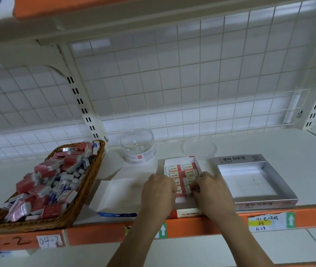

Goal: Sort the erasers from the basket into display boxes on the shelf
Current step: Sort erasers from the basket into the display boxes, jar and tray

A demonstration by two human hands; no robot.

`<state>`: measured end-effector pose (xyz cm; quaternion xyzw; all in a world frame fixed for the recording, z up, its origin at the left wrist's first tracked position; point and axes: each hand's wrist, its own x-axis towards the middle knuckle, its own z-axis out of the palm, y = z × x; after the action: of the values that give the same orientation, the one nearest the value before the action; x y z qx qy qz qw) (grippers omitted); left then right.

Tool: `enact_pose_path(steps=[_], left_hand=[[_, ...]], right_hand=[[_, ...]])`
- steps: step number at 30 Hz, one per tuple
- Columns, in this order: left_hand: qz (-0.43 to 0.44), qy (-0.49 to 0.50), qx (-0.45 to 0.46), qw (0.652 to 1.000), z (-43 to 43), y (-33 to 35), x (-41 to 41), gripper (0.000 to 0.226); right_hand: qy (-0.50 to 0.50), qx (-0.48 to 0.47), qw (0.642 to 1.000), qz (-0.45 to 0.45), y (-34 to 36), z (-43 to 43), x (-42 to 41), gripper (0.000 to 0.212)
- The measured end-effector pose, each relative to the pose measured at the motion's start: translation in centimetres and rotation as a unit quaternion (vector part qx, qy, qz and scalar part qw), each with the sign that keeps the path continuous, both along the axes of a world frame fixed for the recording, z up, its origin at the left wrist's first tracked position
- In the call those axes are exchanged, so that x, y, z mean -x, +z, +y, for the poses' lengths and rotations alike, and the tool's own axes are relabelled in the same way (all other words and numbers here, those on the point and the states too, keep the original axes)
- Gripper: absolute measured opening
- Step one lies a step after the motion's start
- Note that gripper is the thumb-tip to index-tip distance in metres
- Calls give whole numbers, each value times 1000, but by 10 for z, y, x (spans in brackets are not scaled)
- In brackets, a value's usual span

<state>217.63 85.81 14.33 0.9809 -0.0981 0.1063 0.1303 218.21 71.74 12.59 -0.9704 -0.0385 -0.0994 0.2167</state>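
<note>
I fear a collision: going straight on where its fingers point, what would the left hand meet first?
Probably the red-and-white wrapped erasers in the small red-and-white cardboard box; the left hand looks close.

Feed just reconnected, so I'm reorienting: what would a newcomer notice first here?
The left hand and right hand meet over the red box at the front of the shelf, fingers curled on its erasers. To their left sits a basket heaped with loose erasers. To the right, a silver box lies empty.

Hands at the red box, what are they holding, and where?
One eraser in the box: left hand pinches its left end, right hand its right end.
</note>
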Motion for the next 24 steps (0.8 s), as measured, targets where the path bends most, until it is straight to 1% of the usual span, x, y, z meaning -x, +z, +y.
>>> enact_pose_path(steps=[3, 6, 9, 10, 12, 14, 17, 21, 24], left_hand=[[-10, 5, -6, 1000, 0, 0, 1, 21], [-24, 9, -47, 999, -1, 1, 1, 28], [-44, 15, -57, 997, -6, 5, -6, 27], [-47, 18, -54, 997, -9, 6, -9, 25], [-41, 20, -52, 998, -13, 7, -17, 25], [-24, 20, -54, 998, -15, 5, -24, 28], [-5, 17, -43, 999, -17, -2, -30, 32], [0, 9, -9, 1000, -16, -11, -32, 33], [-2, 13, -4, 1000, -15, -13, -34, 32]], right_hand=[[3, 4, 1000, -2, 0, 0, 0, 23], [0, 13, 1000, -14, 1, -2, 0, 20], [-23, 33, 998, -55, 12, 2, -3, 13], [-26, 24, 997, -74, 12, 2, -8, 19], [-20, 35, 995, -95, 14, 1, -19, 31], [-16, 49, 996, -75, 19, 1, -29, 35], [24, 77, 996, -35, 17, -5, -41, 40], [43, 112, 993, 15, 14, -1, -42, 37], [35, 107, 993, 26, 10, 3, -44, 37]])
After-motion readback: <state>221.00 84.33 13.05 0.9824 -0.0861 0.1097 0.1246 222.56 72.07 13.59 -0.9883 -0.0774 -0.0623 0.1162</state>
